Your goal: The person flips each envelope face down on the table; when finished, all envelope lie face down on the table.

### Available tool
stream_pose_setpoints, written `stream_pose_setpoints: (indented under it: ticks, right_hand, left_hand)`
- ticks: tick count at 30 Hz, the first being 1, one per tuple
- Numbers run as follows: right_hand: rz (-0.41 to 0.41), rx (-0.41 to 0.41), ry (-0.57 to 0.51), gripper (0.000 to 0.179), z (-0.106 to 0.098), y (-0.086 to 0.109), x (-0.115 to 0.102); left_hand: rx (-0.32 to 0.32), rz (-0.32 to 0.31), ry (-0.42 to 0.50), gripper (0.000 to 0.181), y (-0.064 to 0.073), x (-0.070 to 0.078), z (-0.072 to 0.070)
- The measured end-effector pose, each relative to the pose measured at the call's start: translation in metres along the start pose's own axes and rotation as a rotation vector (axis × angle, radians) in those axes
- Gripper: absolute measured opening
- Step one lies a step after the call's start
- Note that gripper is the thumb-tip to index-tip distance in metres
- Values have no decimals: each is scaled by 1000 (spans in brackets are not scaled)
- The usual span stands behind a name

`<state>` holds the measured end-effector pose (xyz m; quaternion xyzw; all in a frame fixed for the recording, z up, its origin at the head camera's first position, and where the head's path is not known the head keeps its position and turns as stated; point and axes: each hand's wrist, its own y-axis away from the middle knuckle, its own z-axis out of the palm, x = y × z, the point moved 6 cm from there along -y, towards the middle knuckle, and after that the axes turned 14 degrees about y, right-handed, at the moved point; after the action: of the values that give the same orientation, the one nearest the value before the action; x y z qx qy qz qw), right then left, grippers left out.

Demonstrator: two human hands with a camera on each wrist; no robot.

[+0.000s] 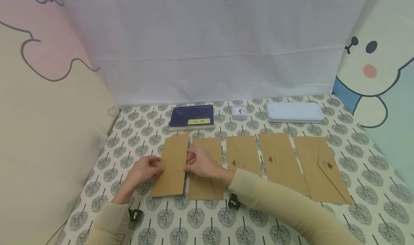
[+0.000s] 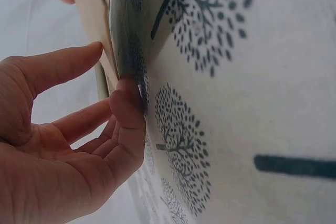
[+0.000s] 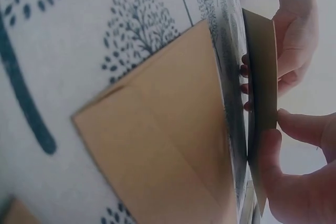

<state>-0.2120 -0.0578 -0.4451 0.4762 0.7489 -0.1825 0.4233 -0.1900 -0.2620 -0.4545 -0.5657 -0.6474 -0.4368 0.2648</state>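
A plain brown paper envelope (image 1: 170, 166) is held between both hands at the left end of a row of envelopes, raised slightly off the cloth. My left hand (image 1: 145, 170) pinches its left edge, thumb on top and fingers beneath, as the left wrist view shows. On the opposite edge, my right hand (image 1: 201, 162) pinches the same envelope (image 3: 262, 77) between thumb and finger. Below the right hand lies a second envelope (image 1: 203, 187), partly covered by that hand. In the right wrist view, this flat envelope (image 3: 168, 124) shows its flap crease.
Three more envelopes, one of them the rightmost (image 1: 320, 169), lie to the right, partly under the right sleeve (image 1: 275, 198). Behind the row stand a dark blue book (image 1: 191, 115), a small square clock (image 1: 239, 112) and a pale blue tin case (image 1: 295, 112). Tree-patterned cloth (image 1: 194, 219) covers the table.
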Motion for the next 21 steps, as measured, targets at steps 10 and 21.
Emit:
stream_pose_setpoints:
  ticks: [10, 21]
  right_hand:
    - [51, -41, 33, 84, 10, -6, 7]
    - [78, -13, 308, 43, 15, -8, 7]
  left_hand:
    - [36, -19, -101, 51, 2, 1, -5]
    - [49, -50, -164, 54, -1, 1, -3]
